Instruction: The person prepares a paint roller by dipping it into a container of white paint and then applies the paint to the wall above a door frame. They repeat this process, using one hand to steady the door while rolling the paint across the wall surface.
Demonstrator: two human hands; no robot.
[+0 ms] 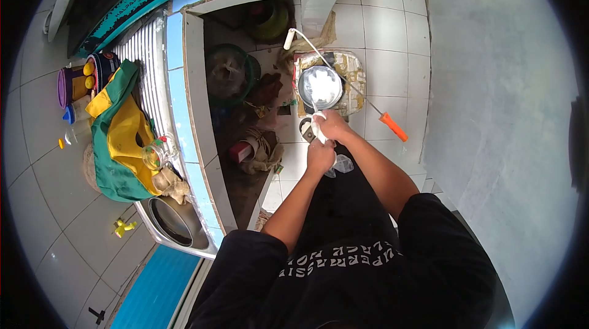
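Both hands are closed around a white, twisted plastic bag [319,125], one in front of the other. My right hand [333,125] grips it nearer the bucket. My left hand [320,156] wraps it closer to my body, and a clear loose end [343,164] hangs below. The bag's far end reaches the edge of a small round bucket [300,88] with bright white paint-like material [322,87] inside. A paint roller with an orange handle [392,126] and a white roller head [289,39] lies beside and behind the bucket.
The bucket stands on a stained, patterned sack [353,87] on white floor tiles. A grey wall [491,96] rises at right. At left, a blue-tiled counter [176,41] carries a green and yellow cloth [123,145] and a sink [199,231]. Basins [254,71] sit beneath it.
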